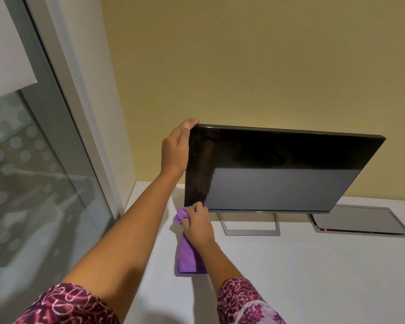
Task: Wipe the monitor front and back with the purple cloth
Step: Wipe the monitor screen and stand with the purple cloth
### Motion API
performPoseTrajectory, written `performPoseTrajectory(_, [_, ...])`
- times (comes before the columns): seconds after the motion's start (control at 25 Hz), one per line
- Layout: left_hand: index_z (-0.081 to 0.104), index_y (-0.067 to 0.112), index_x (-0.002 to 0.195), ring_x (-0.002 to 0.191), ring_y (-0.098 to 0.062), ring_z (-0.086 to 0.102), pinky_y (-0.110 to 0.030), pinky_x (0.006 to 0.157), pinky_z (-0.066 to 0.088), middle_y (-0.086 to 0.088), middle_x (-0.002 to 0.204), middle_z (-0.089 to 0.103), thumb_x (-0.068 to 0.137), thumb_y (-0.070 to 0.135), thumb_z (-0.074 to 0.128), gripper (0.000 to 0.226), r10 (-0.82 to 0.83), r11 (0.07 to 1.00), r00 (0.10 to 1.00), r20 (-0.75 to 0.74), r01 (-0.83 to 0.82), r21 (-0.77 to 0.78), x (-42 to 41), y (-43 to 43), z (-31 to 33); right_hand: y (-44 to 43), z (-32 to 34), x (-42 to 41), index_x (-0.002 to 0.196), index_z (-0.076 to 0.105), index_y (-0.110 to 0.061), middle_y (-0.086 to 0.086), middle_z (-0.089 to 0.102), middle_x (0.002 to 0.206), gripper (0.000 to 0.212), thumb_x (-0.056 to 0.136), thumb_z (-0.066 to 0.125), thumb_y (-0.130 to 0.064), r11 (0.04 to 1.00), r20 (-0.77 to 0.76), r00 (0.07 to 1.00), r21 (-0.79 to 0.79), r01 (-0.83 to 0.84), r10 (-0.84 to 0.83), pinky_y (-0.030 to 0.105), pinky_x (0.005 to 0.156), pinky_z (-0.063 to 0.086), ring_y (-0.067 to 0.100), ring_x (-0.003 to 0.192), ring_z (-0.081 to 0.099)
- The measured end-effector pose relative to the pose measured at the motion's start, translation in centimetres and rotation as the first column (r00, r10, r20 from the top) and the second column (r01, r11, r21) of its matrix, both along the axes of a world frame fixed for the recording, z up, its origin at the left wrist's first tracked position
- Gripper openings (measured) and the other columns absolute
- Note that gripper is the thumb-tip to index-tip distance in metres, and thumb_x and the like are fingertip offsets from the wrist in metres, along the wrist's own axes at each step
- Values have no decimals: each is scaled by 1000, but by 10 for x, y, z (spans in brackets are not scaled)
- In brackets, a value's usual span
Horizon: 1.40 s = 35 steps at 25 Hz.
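1. Head view: the right hand point(198, 226) grips a bunched purple microfibre cloth point(187, 253) and presses it to the lower left corner of the black flat-panel monitor point(278, 169). The cloth's tail trails nearer over the white desk point(313, 277).
2. The left hand point(177, 148) grips the monitor's upper left corner, fingers behind the panel.
3. The monitor stands on a silver rectangular frame stand point(250, 232). A grey recessed hatch point(358, 220) lies to the right.

We cannot see the back of the monitor point(278, 169); our left hand point(174, 148) reaches partly behind it, and our right hand point(198, 226) covers part of the cloth point(187, 256).
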<state>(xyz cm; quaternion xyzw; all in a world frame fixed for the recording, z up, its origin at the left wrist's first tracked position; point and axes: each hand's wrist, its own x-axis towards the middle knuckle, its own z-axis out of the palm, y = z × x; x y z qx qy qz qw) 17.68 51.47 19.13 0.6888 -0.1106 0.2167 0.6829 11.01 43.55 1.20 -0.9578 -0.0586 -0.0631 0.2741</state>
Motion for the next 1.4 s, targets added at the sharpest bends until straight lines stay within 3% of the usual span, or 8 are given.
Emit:
performPoseTrajectory(0.12, [70, 21, 111, 121, -4, 52, -32, 107, 39, 6, 122, 64, 99, 23, 38, 34, 25, 1000, 1000, 0, -25, -4, -1, -4, 0, -31, 0, -6, 122, 57, -18, 1, 45, 117, 30, 95, 47, -25, 983, -7, 986, -79, -165, 165, 24, 89, 46, 14, 107, 43])
performPoseTrajectory(0.24, [69, 20, 111, 120, -3, 52, -23, 107, 37, 6, 122, 64, 99, 19, 37, 34, 44, 999, 999, 19, -44, 27, -4, -6, 1, -32, 1, -11, 124, 53, -19, 1, 45, 121, 30, 95, 48, -26, 996, 82, 994, -64, -62, 67, 19, 87, 44, 13, 108, 44])
performPoseTrajectory(0.48, [68, 19, 115, 122, -4, 50, -14, 104, 35, 5, 125, 62, 101, 22, 37, 34, 57, 995, 998, 14, -58, 84, -6, -3, 1, -1, -7, -7, 125, 50, -11, 11, 43, 125, 31, 94, 48, -13, 996, 25, 999, -77, -35, 37, 37, 92, 42, 27, 113, 41])
performPoseTrajectory(0.68, [68, 19, 114, 122, -3, 50, -11, 103, 34, 5, 125, 62, 101, 21, 36, 35, 60, 996, 998, 6, -60, 68, -6, -6, 2, -5, -7, -7, 122, 56, -15, 4, 45, 120, 31, 96, 47, -29, 987, 17, 993, -116, -116, 118, 29, 89, 49, 18, 109, 45])
performPoseTrajectory(0.84, [67, 18, 115, 122, -4, 50, -12, 103, 35, 5, 125, 62, 102, 23, 35, 35, 71, 994, 997, 32, -73, 75, -6, -7, 1, -10, -4, -13, 121, 52, -12, 10, 53, 118, 33, 90, 58, -21, 990, 170, 980, -106, -89, 106, 30, 81, 55, 23, 102, 54])
performPoseTrajectory(1.0, [67, 18, 115, 123, -5, 50, -12, 104, 35, 4, 126, 62, 101, 23, 35, 35, 81, 993, 996, 28, -83, 82, -6, -7, -1, -6, 4, -15, 127, 51, -14, 6, 45, 124, 33, 96, 42, -12, 994, 47, 996, 77, -78, 75, 31, 89, 37, 21, 112, 40])
performPoseTrajectory(1.08, [67, 20, 115, 124, -5, 49, -13, 105, 35, 5, 126, 62, 101, 23, 34, 36, 81, 992, 996, 22, -82, 93, -5, -6, -1, -12, -8, -17, 122, 53, -9, 10, 45, 121, 31, 97, 36, -12, 994, 0, 994, -8, -106, 106, 31, 86, 34, 25, 113, 40])
performPoseTrajectory(1.4, [67, 19, 116, 123, -5, 50, -16, 105, 36, 5, 126, 62, 101, 24, 35, 36, 107, 991, 994, 26, -109, 75, -5, -10, -4, -18, 4, -13, 112, 60, -15, 4, 61, 101, 68, 51, 90, -13, 958, 109, 977, -242, -154, 184, 22, 60, 56, 19, 84, 62])
